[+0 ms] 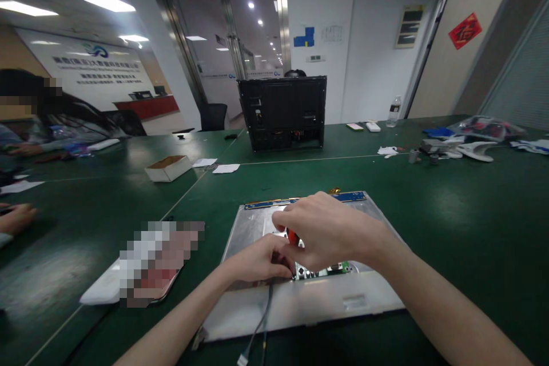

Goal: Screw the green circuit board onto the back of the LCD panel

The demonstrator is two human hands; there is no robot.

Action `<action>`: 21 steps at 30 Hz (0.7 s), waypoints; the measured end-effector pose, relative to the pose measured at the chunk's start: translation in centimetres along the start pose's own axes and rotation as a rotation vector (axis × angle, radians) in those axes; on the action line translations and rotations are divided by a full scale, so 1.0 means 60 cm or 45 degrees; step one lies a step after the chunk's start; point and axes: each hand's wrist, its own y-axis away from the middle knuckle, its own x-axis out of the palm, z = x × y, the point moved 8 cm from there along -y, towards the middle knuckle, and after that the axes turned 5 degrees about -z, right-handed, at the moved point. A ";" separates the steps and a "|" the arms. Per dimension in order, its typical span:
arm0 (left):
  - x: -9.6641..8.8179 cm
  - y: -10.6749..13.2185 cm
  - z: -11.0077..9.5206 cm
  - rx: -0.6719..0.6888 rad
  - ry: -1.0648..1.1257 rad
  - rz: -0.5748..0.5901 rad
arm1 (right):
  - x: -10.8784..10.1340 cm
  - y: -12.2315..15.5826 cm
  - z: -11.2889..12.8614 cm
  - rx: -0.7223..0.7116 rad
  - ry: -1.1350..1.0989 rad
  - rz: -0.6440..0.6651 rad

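Note:
A flat metal display panel (300, 303) lies on the green table in front of me, with a narrow blue board strip (349, 197) along its far edge. On its middle sits a green circuit board (338, 267), partly covered by my hands. My right hand (328, 231) is closed around a red-and-black screwdriver (293, 237), held upright over the board. Beside it, the fingers of my left hand (263, 257) are pinched together low at the board. What they hold is hidden. A grey cable (265, 311) with a white plug runs from under my left hand over the near edge.
Left of the panel lie a phone-like slab (165, 280) and a white object (100, 286). A white box (168, 169) and a black monitor-like casing (283, 114) stand farther back. Another person's hand (18, 218) is at left. Bags and white parts (476, 150) lie at right.

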 end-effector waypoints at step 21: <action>0.005 -0.001 0.005 -0.014 0.008 0.055 | 0.006 -0.001 0.007 -0.061 -0.020 0.044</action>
